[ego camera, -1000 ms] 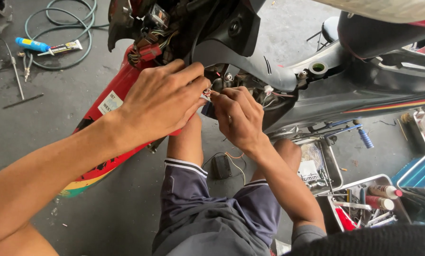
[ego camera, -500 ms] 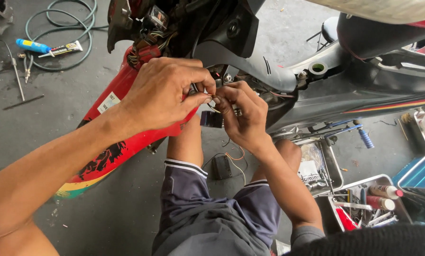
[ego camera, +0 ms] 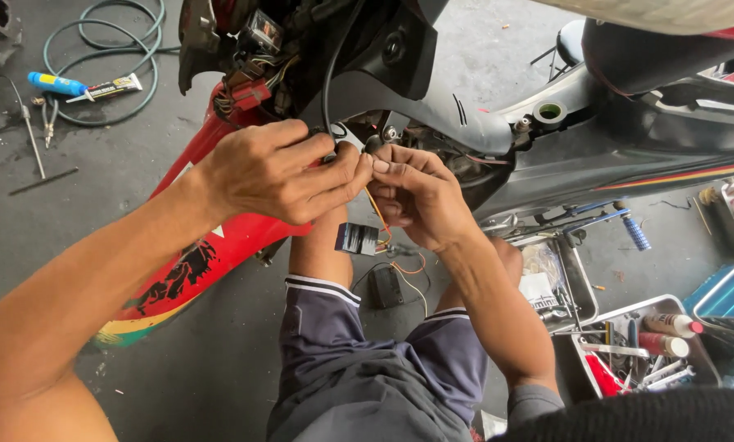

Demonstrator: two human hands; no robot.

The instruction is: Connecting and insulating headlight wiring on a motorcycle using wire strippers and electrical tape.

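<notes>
Soft even daylight, sharp; corners perhaps slightly stretched.

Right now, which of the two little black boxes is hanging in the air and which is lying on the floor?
The hanging one is the black box dangling just under the hands on the orange wires. The other black box lies lower on the floor.

Left hand (ego camera: 273,170) and right hand (ego camera: 416,195) meeting fingertip to fingertip below grey motorcycle frame (ego camera: 465,123), pinching thin orange wire (ego camera: 377,211). Red fairing (ego camera: 211,245) at left, tool tray (ego camera: 629,315) at near right.
</notes>
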